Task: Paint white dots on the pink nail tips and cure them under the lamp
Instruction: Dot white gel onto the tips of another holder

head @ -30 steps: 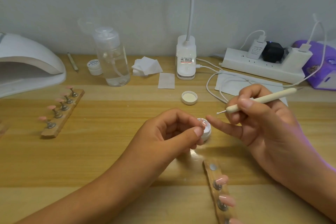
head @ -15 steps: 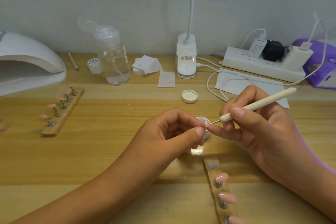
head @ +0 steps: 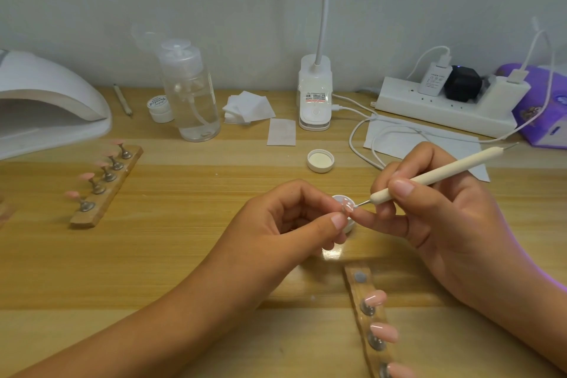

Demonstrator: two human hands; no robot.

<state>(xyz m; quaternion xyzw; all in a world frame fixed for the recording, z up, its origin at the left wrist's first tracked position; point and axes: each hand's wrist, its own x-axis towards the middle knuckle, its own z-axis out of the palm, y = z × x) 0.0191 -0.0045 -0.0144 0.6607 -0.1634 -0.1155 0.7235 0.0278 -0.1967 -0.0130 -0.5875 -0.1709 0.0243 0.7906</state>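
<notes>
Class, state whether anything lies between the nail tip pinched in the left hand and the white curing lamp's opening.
Yes: the wooden stand of pink tips lies just before the curing lamp, near the straight path from the nail tip held by the left hand. Nothing else visible stands along it.

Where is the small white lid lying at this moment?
The white lid lies on the table near the middle of the head view, just in front of the desk lamp base and beyond the right hand.

The left hand [head: 291, 224] hides most of the paint pot [head: 339, 199].
</notes>
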